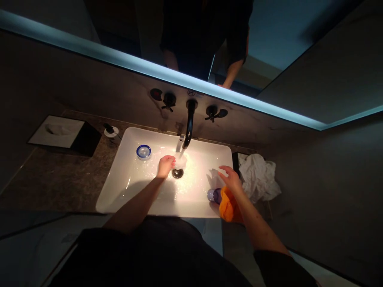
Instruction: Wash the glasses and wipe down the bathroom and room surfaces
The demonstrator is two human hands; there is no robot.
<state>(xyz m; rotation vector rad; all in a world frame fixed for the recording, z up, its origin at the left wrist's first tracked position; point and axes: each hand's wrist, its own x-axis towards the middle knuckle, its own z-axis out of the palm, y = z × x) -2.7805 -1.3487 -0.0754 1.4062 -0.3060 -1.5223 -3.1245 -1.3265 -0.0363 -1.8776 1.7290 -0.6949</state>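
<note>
Under the black faucet (pixel 189 123), my left hand (pixel 166 165) is closed, its fingers curled at the edge of a pale, translucent shape (pixel 180 161). Whether that shape is a held object or splashing water, I cannot tell. Just below it is the dark drain (pixel 177 173) of the white sink (pixel 116 191). My right hand (pixel 230 178) hovers by the sink's right rim, fingers apart and holding nothing. Beneath that arm lie an orange cloth (pixel 229 205) and a purplish cup (pixel 212 195) on its side in the sink. A blue-rimmed clear round piece (pixel 144 151) sits at the sink's back left.
Two cross-shaped tap handles (pixel 169 102) flank the spout. A tissue box (pixel 64 133) and a dispenser bottle (pixel 111 130) stand on the left counter (pixel 60 179). A crumpled white cloth (pixel 259 177) lies right of the sink. The mirror (pixel 119 24) hangs above.
</note>
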